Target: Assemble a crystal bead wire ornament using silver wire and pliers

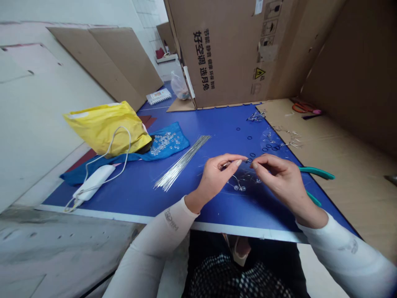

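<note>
My left hand (217, 174) pinches a thin wire piece between thumb and fingertips above the blue table. Close on its right, my right hand (277, 176) has thumb and forefinger pressed together at the other side of the same small wire piece (247, 160). Wires with clear beads (240, 188) show below and between the hands. Just beyond the fingers lie several small black rings (269, 146). A bundle of straight silver wires (182, 162) rests left of my left hand. Clear beads (167, 140) are spread on a blue cloth (182, 142) farther left.
Green-handled pliers (319, 172) lie partly behind my right hand. A yellow bag (108, 126) and a white corded device (94, 182) are at the left. Beaded wire pieces (257, 116) and orange scissors (302, 107) lie at the back right, before a large cardboard box (229, 54).
</note>
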`<act>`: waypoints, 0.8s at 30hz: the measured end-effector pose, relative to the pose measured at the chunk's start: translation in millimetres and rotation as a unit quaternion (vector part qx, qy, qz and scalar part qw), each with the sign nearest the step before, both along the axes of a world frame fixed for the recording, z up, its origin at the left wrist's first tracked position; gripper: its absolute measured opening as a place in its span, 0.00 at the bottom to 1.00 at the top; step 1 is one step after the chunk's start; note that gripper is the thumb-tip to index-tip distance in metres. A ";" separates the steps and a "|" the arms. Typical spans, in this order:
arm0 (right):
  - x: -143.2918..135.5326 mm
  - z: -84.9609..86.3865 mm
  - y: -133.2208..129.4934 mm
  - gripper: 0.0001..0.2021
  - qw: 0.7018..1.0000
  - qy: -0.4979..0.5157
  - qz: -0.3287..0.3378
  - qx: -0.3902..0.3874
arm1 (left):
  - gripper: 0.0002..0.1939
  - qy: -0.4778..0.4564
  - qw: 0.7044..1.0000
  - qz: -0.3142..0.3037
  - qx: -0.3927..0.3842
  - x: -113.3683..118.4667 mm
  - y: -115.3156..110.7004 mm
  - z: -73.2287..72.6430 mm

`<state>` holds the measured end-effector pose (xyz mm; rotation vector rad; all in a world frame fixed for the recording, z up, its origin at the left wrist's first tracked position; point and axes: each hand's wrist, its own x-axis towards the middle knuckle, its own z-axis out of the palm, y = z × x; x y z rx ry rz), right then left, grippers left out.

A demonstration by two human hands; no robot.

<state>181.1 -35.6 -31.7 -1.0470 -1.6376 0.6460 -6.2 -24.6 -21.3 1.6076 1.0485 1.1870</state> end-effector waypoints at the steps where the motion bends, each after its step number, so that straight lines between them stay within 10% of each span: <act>1: 0.0 0.1 0.1 0.06 1.000 0.003 0.000 0.000 | 0.11 -0.009 1.000 0.001 -0.013 -0.2 0.9 -1.3; 24: 0.0 1.0 10.6 0.06 0.925 0.193 0.125 -0.303 | 0.13 -0.133 0.967 -0.047 -0.214 4.3 2.4 -2.8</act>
